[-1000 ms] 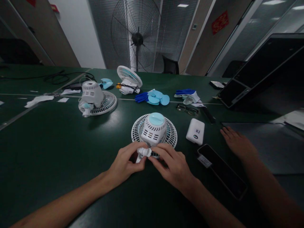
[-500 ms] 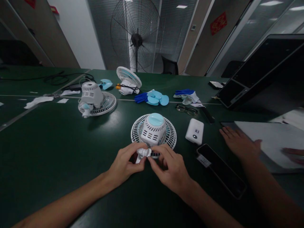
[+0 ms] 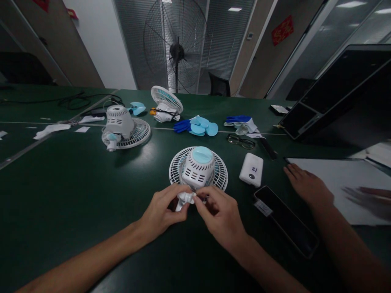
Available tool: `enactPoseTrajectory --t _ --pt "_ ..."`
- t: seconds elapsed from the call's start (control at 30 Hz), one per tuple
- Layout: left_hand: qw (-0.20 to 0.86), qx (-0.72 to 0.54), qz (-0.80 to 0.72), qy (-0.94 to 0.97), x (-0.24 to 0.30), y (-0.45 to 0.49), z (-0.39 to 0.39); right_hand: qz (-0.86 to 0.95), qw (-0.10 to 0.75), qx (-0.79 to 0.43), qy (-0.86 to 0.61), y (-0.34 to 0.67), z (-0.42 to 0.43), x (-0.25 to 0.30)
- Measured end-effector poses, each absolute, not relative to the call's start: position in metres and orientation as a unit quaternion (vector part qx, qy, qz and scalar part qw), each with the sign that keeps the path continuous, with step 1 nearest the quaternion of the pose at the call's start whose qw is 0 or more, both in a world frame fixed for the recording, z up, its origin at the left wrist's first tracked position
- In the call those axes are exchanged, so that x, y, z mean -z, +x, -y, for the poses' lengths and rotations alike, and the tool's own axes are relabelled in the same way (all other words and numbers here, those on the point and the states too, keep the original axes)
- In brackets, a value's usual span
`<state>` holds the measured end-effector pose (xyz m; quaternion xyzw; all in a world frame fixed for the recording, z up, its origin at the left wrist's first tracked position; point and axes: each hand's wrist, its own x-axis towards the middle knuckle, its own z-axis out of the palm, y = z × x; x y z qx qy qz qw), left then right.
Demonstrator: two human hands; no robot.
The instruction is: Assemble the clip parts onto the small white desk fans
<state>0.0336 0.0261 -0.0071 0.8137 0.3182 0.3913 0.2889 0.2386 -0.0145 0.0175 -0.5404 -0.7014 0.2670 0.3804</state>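
Note:
A small white fan (image 3: 198, 169) rests grille-down in front of me, its motor housing topped with a light blue cap. My left hand (image 3: 167, 207) is closed, with thumb and fingers pinching a white plastic joint piece (image 3: 185, 198) at the near edge of the fan. At that piece's right end, my right hand (image 3: 218, 209) is also closed, thumb and index finger pressed together. Anything small between those right fingertips is hidden. Part of the grille's near rim lies behind both hands.
Behind are another fan (image 3: 119, 126), a tilted fan (image 3: 166, 103), blue fan blades (image 3: 203, 126), gloves (image 3: 241, 124) and glasses (image 3: 241, 141). To the right lie a white device (image 3: 251, 169) and a phone (image 3: 287, 224). Another person's hand (image 3: 308, 185) rests on a white sheet (image 3: 351, 175).
My right fingertips have shifted slightly around the end of the white joint piece; my left hand keeps its hold. The other person's far hand is blurred by motion over the sheet.

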Motion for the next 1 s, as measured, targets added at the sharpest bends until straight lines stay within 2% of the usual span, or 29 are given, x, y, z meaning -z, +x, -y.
enactPoseTrajectory --t 0.1,0.2,0.27,0.33,0.4,0.43,0.5,0.57,0.63,0.73,0.83,0.93,1.0 --pt "0.306 -0.393 -0.321 0.806 0.009 0.032 -0.026 0.802 0.348 -0.112 -0.472 0.246 0.016 -0.017" --pt "0.309 -0.393 -0.314 0.807 0.009 0.032 -0.026 0.827 0.325 -0.096 -0.448 0.249 0.015 -0.016" --pt "0.297 -0.39 -0.31 0.815 0.008 0.032 -0.026 0.79 0.344 -0.169 -0.479 0.247 0.013 -0.016" --pt "0.28 -0.384 -0.309 0.824 0.007 0.033 -0.026 0.707 0.348 -0.318 -0.528 0.242 0.01 -0.015" --pt "0.27 -0.383 -0.309 0.828 0.006 0.033 -0.026 0.625 0.316 -0.46 -0.545 0.238 0.009 -0.015" --pt "0.27 -0.384 -0.309 0.827 0.006 0.034 -0.026 0.604 0.31 -0.487 -0.549 0.237 0.009 -0.014" --pt "0.276 -0.389 -0.311 0.822 0.006 0.034 -0.026 0.63 0.34 -0.429 -0.55 0.237 0.01 -0.013" --pt "0.289 -0.393 -0.316 0.814 0.006 0.033 -0.026 0.708 0.37 -0.279 -0.533 0.24 0.012 -0.013" --pt "0.302 -0.395 -0.318 0.807 0.008 0.033 -0.025 0.783 0.35 -0.152 -0.491 0.245 0.014 -0.013" --pt "0.308 -0.389 -0.318 0.808 0.009 0.032 -0.026 0.834 0.304 -0.092 -0.451 0.251 0.014 -0.013" --pt "0.296 -0.377 -0.315 0.819 0.008 0.031 -0.025 0.794 0.335 -0.171 -0.478 0.248 0.012 -0.013" --pt "0.277 -0.371 -0.311 0.83 0.007 0.031 -0.025 0.661 0.341 -0.401 -0.535 0.241 0.01 -0.013" --pt "0.273 -0.372 -0.31 0.831 0.006 0.031 -0.024 0.59 0.323 -0.499 -0.547 0.237 0.01 -0.014"
